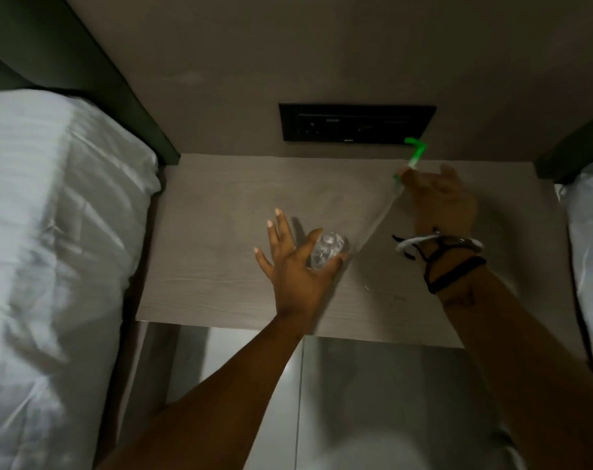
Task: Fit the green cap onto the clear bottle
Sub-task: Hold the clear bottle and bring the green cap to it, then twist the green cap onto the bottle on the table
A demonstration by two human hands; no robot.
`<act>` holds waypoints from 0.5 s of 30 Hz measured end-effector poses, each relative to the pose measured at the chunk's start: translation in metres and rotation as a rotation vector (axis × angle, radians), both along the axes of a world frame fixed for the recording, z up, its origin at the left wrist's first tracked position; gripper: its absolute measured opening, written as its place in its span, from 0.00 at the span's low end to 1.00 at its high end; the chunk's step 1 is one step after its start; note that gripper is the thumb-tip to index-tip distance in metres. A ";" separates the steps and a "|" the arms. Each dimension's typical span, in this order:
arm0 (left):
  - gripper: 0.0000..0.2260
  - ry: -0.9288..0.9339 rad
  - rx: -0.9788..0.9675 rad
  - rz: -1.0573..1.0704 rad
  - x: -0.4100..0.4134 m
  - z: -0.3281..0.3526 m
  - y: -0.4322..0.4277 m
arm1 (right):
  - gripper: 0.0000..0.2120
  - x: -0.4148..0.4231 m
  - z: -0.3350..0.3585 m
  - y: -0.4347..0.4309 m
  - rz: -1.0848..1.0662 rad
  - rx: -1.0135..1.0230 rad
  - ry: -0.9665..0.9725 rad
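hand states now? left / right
Left hand: closed around the clear bottle on the nightstand.
Right hand: holding the green cap, its tube trailing down.

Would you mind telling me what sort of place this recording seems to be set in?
Probably a hotel room or a similar twin bedroom: a pale wooden bedside table stands between two beds with white bedding, and a black socket panel is set into the wall above it.

Both bare forearms reach forward from the bottom of the view. The left hand (pixel 298 262) is held palm down, thumb and forefinger closed in a grip, the other fingers (pixel 277 228) splayed straight ahead. The right hand (pixel 441 201) is farther forward, wrist banded, pinching with its fingertips.
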State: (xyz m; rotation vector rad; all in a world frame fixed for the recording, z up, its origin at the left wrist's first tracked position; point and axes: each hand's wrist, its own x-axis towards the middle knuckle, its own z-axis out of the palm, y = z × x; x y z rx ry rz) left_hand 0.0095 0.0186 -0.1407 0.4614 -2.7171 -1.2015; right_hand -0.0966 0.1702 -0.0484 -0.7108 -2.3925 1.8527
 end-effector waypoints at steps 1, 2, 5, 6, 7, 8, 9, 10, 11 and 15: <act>0.25 -0.009 -0.010 0.002 0.001 -0.002 0.001 | 0.12 0.006 0.009 -0.002 -0.043 -0.097 0.076; 0.24 -0.015 -0.013 0.011 0.002 -0.003 0.002 | 0.13 0.011 0.015 -0.006 -0.057 -0.161 0.135; 0.25 -0.007 0.010 0.056 0.004 -0.002 0.001 | 0.13 0.020 0.025 -0.024 0.019 -0.210 0.242; 0.26 -0.008 0.012 0.071 0.005 -0.001 0.002 | 0.11 0.022 0.025 -0.029 0.050 -0.168 0.267; 0.26 -0.008 0.011 0.087 0.006 0.000 0.002 | 0.08 0.023 0.024 -0.034 0.077 -0.142 0.281; 0.27 -0.006 0.010 0.096 0.007 0.002 0.001 | 0.07 0.025 0.021 -0.038 0.109 -0.113 0.282; 0.27 -0.004 0.008 0.097 0.006 0.004 0.001 | 0.07 0.027 0.017 -0.040 0.137 -0.068 0.281; 0.27 -0.007 0.005 0.093 0.005 0.006 0.002 | 0.08 0.028 0.013 -0.041 0.170 0.004 0.278; 0.27 -0.011 0.002 0.091 0.003 0.008 0.002 | 0.08 0.029 0.009 -0.042 0.204 0.073 0.279; 0.27 -0.002 0.012 0.099 -0.004 0.015 0.000 | 0.14 0.036 -0.002 -0.041 0.439 0.286 0.391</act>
